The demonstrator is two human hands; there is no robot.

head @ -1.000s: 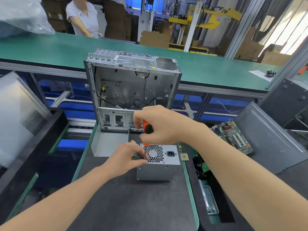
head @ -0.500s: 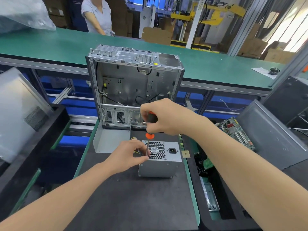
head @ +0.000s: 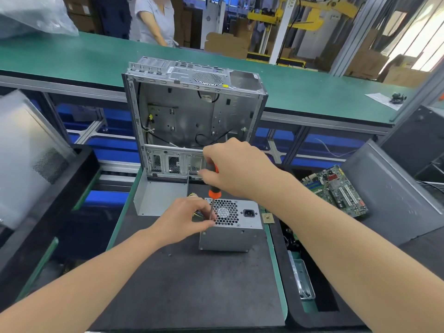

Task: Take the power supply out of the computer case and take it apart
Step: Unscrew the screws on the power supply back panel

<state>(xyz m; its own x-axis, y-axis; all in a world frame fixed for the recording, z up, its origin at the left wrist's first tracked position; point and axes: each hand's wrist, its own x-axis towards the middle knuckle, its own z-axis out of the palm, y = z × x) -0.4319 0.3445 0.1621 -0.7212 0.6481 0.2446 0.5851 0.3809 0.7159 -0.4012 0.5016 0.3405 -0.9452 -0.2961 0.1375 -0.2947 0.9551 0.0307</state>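
**Greys, greens and one orange handle**

Your power supply [head: 230, 227] is plain silver-grey, its fan grille a black honeycomb. Your screwdriver [head: 214, 188] has an orange-and-black handle. The computer case [head: 192, 111] is bare grey metal with black cables inside. You work on a dark grey mat [head: 192, 284] edged green; the motherboard [head: 336, 191] is green.

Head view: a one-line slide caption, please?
Right hand drives screwdriver into power supply, left hand steadying it.
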